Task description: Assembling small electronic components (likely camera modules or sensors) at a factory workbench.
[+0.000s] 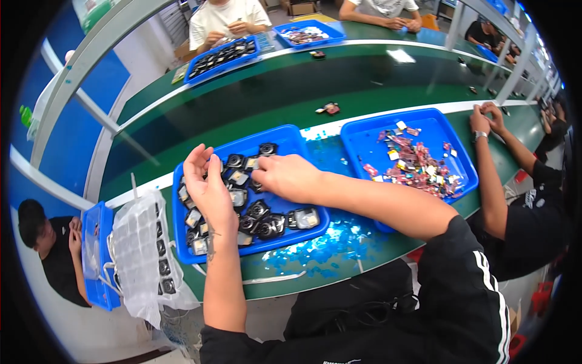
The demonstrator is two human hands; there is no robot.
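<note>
My left hand [209, 185] is raised over the left side of a blue tray [291, 136], palm turned inward. Its fingers are loosely bent, the thumb stands apart from them, and nothing shows in it. Inside the tray lie several small black square modules [271, 227] with round centres, some showing a silvery face. My right hand [288, 178] reaches across into the same tray, its fingers curled down among the modules. A module with a pale face [251, 162] lies beside its fingertips; what they pinch is hidden.
A second blue tray [357, 136] holds small reddish and white pieces. Blue flakes [315, 252] litter the green bench between the trays. At left stands a clear plastic compartment tray [130, 242] with black modules along one edge. Co-workers sit to the right, left and opposite.
</note>
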